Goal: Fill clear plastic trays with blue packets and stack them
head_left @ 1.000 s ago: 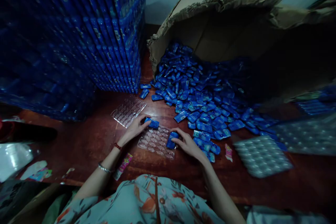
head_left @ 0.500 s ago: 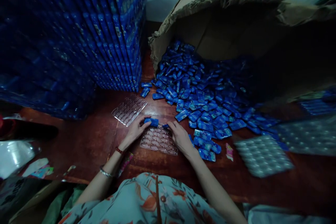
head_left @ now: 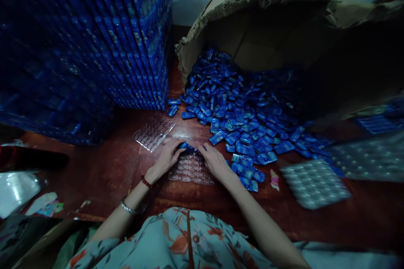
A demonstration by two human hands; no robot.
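A clear moulded tray [head_left: 192, 169] lies on the table in front of me, with both hands at its far edge. My left hand [head_left: 168, 155] has its fingers closed on a small blue packet [head_left: 188, 147] over the tray's far left part. Close beside it, my right hand [head_left: 213, 159] bends its fingers at the far right corner, near a bit of blue; what it holds is hard to make out. To the right of the tray spreads a heap of loose blue packets [head_left: 243, 126].
Tall stacks of blue packs [head_left: 135, 50] stand at the left. A torn cardboard box [head_left: 252, 38] opens behind the heap. Another clear tray [head_left: 153, 131] lies left of my hands, and silvery trays [head_left: 314, 184] lie at right. A dark red cylinder [head_left: 31, 158] is far left.
My left hand has moved slightly right with the blue packet, nearer my right hand. The packet now shows less of its face. The whole view has shifted slightly.
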